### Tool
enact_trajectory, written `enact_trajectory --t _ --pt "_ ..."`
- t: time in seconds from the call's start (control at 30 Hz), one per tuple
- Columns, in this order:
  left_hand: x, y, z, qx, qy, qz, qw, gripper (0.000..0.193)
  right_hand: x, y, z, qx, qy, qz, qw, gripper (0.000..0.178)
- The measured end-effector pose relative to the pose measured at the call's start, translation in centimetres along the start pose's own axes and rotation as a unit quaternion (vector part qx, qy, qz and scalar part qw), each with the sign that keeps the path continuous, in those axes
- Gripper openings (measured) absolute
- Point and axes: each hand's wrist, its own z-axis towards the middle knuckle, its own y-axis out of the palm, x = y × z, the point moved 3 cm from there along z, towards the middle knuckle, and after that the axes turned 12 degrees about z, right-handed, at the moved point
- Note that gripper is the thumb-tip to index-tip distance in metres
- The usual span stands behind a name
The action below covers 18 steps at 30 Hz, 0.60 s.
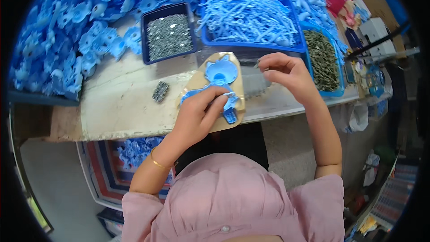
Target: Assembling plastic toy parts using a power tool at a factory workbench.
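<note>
A small assembly workshop. The worn workbench [121, 103] is heaped with identical blue plastic parts [67, 31], and blue trays hold supplies sorted by kind: one tray of small metal screws [169, 36], one of pale blue plastic strips [251, 20], another of dark metal pieces [323, 60]. More blue parts fill a bin under the bench [134, 150].

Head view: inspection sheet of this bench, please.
Surface: pale worn bench top.
Job's things: blue plastic part on a tan board.
Clutter: tray of small grey parts; tray of pale blue pieces; heap of blue parts; small grey pile.
Grips: left hand presses the blue part; right hand pinches something tiny.
Cables: nothing seen.
Surroundings: crate of blue parts under the bench.
</note>
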Motion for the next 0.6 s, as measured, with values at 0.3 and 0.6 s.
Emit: enact_trajectory --t 0.3,0.6 --pt "-1.6 -0.5 0.1 -0.006 -0.058 -0.112 0.992 0.024 0.1 7.1 0.8 -0.104 0.116 0.043 0.987 0.021" --pt "-1.5 0.2 -0.2 0.036 -0.015 0.011 0.999 0.024 -0.4 8.3 0.1 -0.087 0.071 -0.039 0.993 0.019"
